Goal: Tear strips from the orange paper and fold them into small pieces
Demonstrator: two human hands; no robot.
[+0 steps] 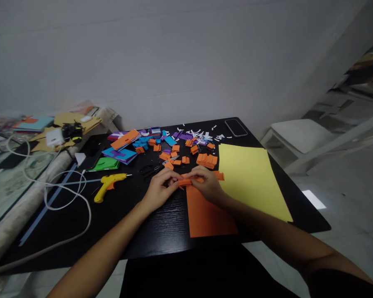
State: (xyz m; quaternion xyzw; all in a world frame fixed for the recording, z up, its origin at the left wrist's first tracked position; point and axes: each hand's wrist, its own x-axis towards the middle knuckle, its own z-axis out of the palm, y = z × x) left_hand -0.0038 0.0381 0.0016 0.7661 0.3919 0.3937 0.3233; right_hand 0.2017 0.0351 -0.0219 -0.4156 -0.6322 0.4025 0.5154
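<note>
Between my two hands is a small folded strip of orange paper point(184, 182). My left hand point(162, 187) pinches its left end, fingers closed. On the other side, my right hand point(207, 184) is closed on the same strip with thumb and fingertips. Under my right hand and forearm lies a sheet of orange paper point(205, 219), partly covered. Black-handled scissors point(151, 170) rest just beyond my left hand, their blades partly hidden by orange pieces. A stack of folded orange pieces point(207, 160) sits right behind my right hand.
Yellow paper point(248, 178) covers the table's right side. A yellow glue gun point(109, 186) lies on the left near a looping white cable point(88, 215). Blue, green and orange paper stacks point(119, 154), white scraps point(202, 136) and a phone-shaped frame point(236, 127) are farther back. A white chair point(294, 134) stands right.
</note>
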